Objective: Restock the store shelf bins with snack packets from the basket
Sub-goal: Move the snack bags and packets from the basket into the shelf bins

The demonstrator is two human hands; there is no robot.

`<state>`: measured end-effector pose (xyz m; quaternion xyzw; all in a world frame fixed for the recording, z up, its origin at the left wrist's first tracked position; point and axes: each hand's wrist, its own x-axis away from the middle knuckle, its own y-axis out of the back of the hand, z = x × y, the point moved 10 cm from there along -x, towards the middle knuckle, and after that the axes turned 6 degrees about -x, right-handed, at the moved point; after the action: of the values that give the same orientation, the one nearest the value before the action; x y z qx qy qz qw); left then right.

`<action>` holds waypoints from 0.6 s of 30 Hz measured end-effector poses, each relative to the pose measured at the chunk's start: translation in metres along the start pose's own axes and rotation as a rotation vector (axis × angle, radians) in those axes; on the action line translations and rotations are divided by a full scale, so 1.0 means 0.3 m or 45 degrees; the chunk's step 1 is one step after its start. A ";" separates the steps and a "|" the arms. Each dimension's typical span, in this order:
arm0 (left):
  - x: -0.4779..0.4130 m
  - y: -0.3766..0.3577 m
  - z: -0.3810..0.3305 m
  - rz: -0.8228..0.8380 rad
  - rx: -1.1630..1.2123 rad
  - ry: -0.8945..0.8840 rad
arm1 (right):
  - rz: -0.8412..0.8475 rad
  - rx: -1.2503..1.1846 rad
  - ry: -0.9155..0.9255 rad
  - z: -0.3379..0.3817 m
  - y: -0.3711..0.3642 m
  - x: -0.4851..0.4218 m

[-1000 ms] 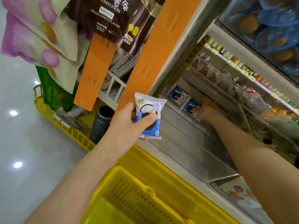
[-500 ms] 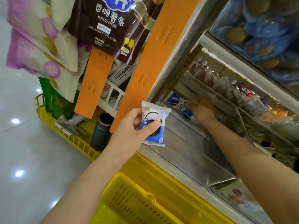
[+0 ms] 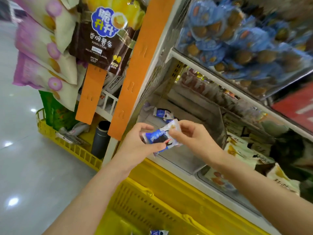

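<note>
Two hands hold one glossy blue-and-white snack packet (image 3: 158, 139) in front of a clear plastic shelf bin (image 3: 183, 158). The left hand (image 3: 133, 145) grips its lower end; the right hand (image 3: 193, 138) pinches its white crimped top. Two similar packets (image 3: 162, 113), blurred, lie at the bin's far end. A fourth packet (image 3: 159, 232) lies in the near yellow slatted basket (image 3: 152, 199). Two flat orange strips (image 3: 135, 73) hang at left, above a shiny pale floor (image 3: 20, 167).

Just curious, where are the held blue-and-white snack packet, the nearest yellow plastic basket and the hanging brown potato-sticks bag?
Blue-and-white snack packet (image 3: 157, 138): head view, printed front.
Yellow plastic basket (image 3: 140, 206): head view, slotted wall.
Brown potato-sticks bag (image 3: 100, 48): head view, lettered front.
</note>
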<state>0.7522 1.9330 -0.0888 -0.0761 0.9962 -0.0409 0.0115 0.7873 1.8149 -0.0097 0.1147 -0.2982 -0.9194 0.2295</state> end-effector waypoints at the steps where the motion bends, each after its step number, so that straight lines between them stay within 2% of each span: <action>1: 0.011 0.002 -0.009 -0.018 0.088 0.002 | -0.063 -0.118 -0.031 -0.005 0.020 0.027; 4: 0.039 0.004 -0.017 -0.033 0.269 0.057 | -0.160 -0.469 -0.178 -0.051 0.019 0.094; 6: 0.057 0.003 -0.009 -0.009 0.345 0.090 | -0.036 -0.540 -0.225 -0.060 -0.033 0.126; 8: 0.068 0.032 -0.003 -0.050 0.437 0.076 | 0.058 -0.444 -0.184 -0.037 -0.049 0.127; 12: 0.052 0.103 -0.026 -0.159 0.439 -0.008 | -0.238 -0.172 0.023 -0.004 0.111 -0.010; 15: 0.019 0.133 -0.061 -0.202 0.389 -0.060 | -0.288 0.153 -0.027 -0.089 0.161 -0.189; 18: -0.020 0.162 -0.069 -0.252 0.376 -0.069 | -0.180 0.408 -0.143 -0.230 0.134 -0.370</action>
<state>0.7501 1.9835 -0.0723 -0.1722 0.9663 -0.1858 0.0455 0.9219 1.8062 -0.0323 0.1189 -0.4445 -0.8789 0.1259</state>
